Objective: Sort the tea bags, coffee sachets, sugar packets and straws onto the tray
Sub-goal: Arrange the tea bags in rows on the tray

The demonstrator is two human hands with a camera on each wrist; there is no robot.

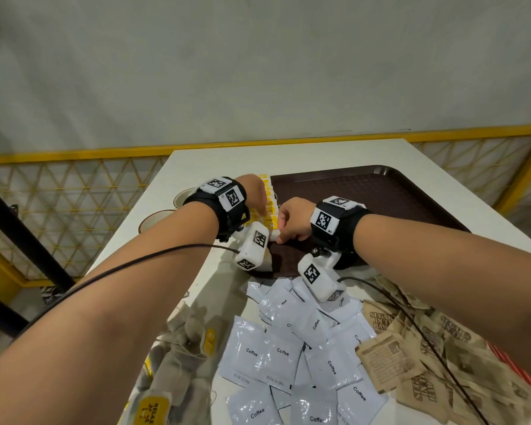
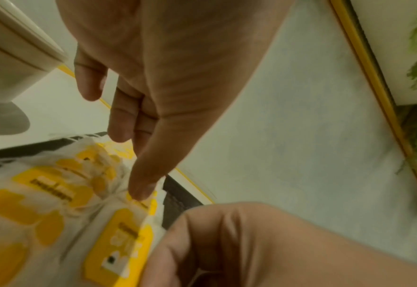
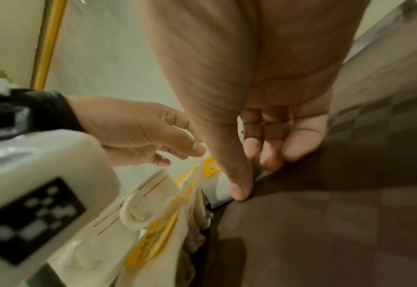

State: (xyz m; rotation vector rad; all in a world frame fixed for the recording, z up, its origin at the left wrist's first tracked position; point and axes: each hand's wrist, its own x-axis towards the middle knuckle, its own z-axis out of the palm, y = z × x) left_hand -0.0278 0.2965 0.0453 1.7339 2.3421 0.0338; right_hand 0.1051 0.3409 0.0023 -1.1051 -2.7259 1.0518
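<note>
I see my left hand (image 1: 256, 194) over the row of tea bags (image 1: 269, 207) along the left edge of the brown tray (image 1: 380, 191), fingers (image 2: 141, 186) relaxed and fairly straight, a fingertip touching a yellow paper tag. My right hand (image 1: 292, 220) sits at the row's near end, fingers (image 3: 239, 186) curled, thumb and forefinger seemingly pinching a bag's edge, though blur makes that unsure. The tray's surface is checker-textured. On the white bench (image 1: 215, 277) nearer me lie loose gauzy tea bags (image 1: 181, 357), glossy white square coffee sachets (image 1: 292, 348) and crinkled brown paper sugar packets (image 1: 436, 357).
</note>
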